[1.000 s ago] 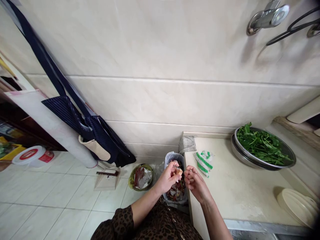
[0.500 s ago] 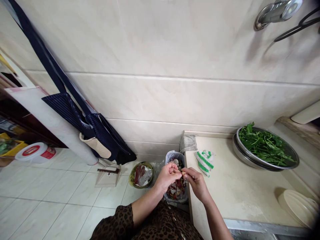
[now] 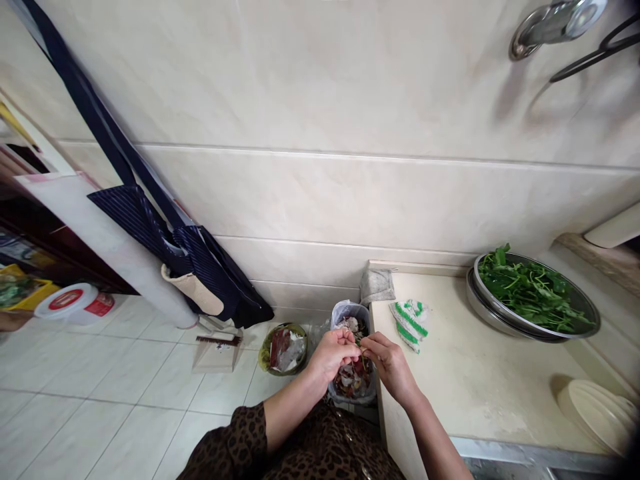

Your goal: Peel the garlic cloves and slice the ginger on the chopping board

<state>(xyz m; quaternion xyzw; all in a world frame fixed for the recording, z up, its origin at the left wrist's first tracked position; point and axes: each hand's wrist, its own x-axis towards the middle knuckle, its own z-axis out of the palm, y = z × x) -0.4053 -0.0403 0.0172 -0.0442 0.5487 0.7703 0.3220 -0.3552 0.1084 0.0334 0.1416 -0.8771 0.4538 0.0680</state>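
My left hand (image 3: 332, 355) and my right hand (image 3: 389, 363) meet fingertip to fingertip above a lined waste bin (image 3: 371, 387). Both are closed in a pinch. Whatever lies between the fingers is small and mostly hidden; a thin greenish, pale bit shows there, too little to name. Below them, the bin holds mixed scraps (image 3: 353, 383), reddish-brown and whitish peelings among them. Just right of the bin, a green and white cloth (image 3: 410, 323) lies on the counter (image 3: 465, 380), nearest to my right hand.
Leafy greens (image 3: 533, 290) fill a metal colander (image 3: 590, 327) at the counter's back right. A cream lidded container (image 3: 597, 413) stands near the sink edge (image 3: 525, 450). On the floor are a smaller bin (image 3: 285, 350), a dustpan (image 3: 215, 357) and a white tub (image 3: 73, 303). Aprons (image 3: 195, 267) hang left.
My fingertips have shifted slightly, with the right hand's fingers more closely bent against the left's. Both hands stay over the bin. The view has barely moved.
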